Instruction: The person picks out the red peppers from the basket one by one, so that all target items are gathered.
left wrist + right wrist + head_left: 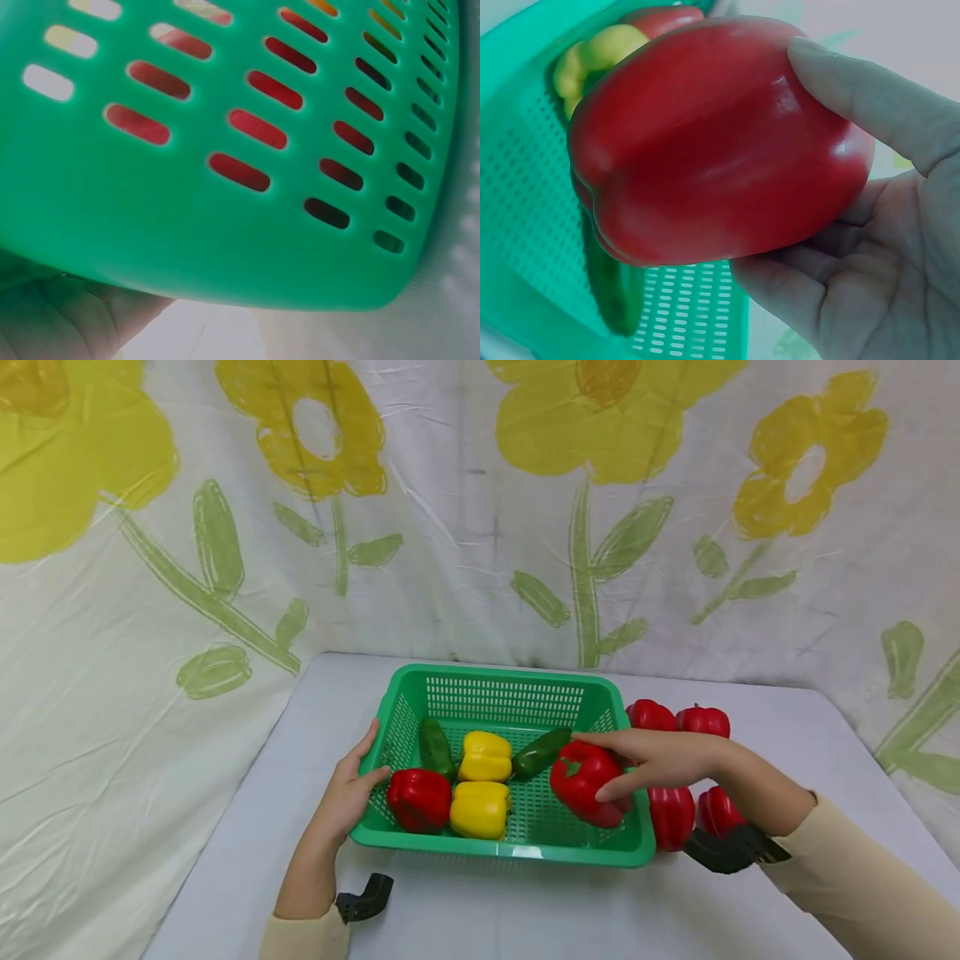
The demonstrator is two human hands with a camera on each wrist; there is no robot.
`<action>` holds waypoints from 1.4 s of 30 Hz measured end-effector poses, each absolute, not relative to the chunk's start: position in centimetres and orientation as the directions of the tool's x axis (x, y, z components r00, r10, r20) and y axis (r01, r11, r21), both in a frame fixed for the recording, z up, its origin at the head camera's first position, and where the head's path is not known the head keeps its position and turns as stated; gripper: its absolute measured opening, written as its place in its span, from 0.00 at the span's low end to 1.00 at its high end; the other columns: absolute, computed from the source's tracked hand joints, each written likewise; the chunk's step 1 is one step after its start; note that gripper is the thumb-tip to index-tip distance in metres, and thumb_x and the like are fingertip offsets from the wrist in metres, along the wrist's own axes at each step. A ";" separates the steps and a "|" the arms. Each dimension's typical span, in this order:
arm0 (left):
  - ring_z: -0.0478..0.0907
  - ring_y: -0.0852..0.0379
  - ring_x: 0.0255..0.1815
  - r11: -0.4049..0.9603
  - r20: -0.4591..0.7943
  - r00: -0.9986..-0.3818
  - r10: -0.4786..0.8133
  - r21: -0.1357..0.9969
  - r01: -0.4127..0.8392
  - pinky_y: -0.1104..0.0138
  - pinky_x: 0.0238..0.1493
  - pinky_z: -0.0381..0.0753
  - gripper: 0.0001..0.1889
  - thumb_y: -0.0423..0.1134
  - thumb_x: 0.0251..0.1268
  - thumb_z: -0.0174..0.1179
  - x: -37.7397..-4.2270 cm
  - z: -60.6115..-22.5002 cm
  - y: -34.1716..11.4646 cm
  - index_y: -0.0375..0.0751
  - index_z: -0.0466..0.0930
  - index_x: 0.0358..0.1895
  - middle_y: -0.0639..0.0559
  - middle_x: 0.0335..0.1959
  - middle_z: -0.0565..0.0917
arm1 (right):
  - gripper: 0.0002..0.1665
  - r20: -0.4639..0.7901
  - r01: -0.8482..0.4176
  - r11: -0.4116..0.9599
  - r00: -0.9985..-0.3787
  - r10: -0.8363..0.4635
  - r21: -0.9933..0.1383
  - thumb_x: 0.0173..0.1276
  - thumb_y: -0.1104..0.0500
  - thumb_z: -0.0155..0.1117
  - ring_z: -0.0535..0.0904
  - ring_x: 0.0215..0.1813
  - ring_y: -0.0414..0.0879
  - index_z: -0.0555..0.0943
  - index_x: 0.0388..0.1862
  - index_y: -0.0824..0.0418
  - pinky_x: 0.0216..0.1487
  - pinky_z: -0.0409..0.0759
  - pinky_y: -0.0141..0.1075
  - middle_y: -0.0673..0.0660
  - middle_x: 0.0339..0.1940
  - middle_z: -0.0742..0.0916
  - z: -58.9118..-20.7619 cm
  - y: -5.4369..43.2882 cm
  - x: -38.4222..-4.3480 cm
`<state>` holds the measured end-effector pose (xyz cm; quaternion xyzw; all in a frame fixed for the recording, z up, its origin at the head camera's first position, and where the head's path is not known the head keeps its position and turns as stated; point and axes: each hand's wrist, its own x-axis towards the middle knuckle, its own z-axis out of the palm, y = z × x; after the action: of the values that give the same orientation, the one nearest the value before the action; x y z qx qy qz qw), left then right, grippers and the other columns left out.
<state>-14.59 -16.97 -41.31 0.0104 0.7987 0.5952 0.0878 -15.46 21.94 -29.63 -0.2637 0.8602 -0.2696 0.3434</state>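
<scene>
A green plastic basket (517, 852) with slotted walls stands on the table. My left hand (348, 797) grips its left rim, thumb over the edge and fingers along the outside; in the left wrist view the basket's wall (150, 217) hides much of that hand (75, 319). My right hand (660, 756) holds a red bell pepper (581, 777) over the basket's right part, pinched between thumb and fingers, as the right wrist view shows of the pepper (720, 142). Inside lie another red bell pepper (418, 800), two yellow bell peppers (486, 756) and two dark green cucumbers (542, 752).
Several more red bell peppers (671, 814) lie on the white table (480, 910) to the basket's right, partly behind my right forearm. A white cloth with painted yellow flowers (450, 527) hangs behind the table. Black wrist mounts (365, 897) sit at both sleeves.
</scene>
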 end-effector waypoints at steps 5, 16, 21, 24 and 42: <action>0.38 0.48 0.77 0.297 -0.132 -0.984 0.117 0.950 -0.092 0.48 0.72 0.48 0.35 0.31 0.69 0.44 -14.6 -41.3 -17.0 0.52 0.41 0.75 0.53 0.76 0.44 | 0.48 -0.419 -0.265 0.704 -0.649 -0.635 -0.659 0.61 0.45 0.63 0.61 0.67 0.58 0.54 0.74 0.59 0.50 0.81 0.41 0.59 0.68 0.68 -29.4 23.0 -14.6; 0.38 0.48 0.77 0.296 -0.130 -0.984 0.118 0.951 -0.091 0.48 0.72 0.48 0.34 0.31 0.69 0.44 -14.6 -41.2 -16.9 0.51 0.41 0.75 0.52 0.76 0.44 | 0.43 -0.328 -0.254 0.634 -0.684 -0.652 -0.731 0.63 0.51 0.62 0.63 0.64 0.61 0.56 0.73 0.58 0.44 0.81 0.32 0.60 0.63 0.71 -29.5 25.0 -12.0; 0.38 0.48 0.77 0.295 -0.128 -0.985 0.117 0.951 -0.089 0.48 0.72 0.48 0.34 0.31 0.69 0.44 -14.7 -41.3 -16.9 0.50 0.41 0.75 0.53 0.76 0.44 | 0.40 -0.260 -0.269 0.564 -0.682 -0.684 -0.780 0.64 0.55 0.61 0.68 0.61 0.53 0.57 0.72 0.59 0.43 0.82 0.32 0.60 0.61 0.73 -30.2 26.0 -10.7; 0.38 0.48 0.77 0.294 -0.128 -0.985 0.118 0.952 -0.088 0.48 0.72 0.49 0.34 0.31 0.69 0.43 -14.7 -41.3 -16.9 0.50 0.41 0.75 0.52 0.76 0.44 | 0.40 -0.234 -0.251 0.515 -0.674 -0.701 -0.820 0.64 0.58 0.61 0.70 0.58 0.44 0.56 0.72 0.61 0.42 0.83 0.35 0.61 0.59 0.74 -30.6 26.6 -9.9; 0.40 0.46 0.77 0.297 -0.127 -0.985 0.121 0.951 -0.086 0.48 0.70 0.53 0.34 0.31 0.69 0.43 -14.6 -41.3 -16.9 0.51 0.41 0.75 0.52 0.76 0.44 | 0.39 -0.221 -0.075 0.414 -0.753 -0.620 -0.907 0.65 0.65 0.57 0.68 0.57 0.28 0.54 0.73 0.61 0.40 0.84 0.38 0.36 0.59 0.73 -34.4 30.2 -4.9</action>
<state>-14.55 -16.90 -41.31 0.0110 0.8006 0.5927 0.0871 -4.86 30.20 -34.41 -0.2186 0.7946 -0.4951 0.2752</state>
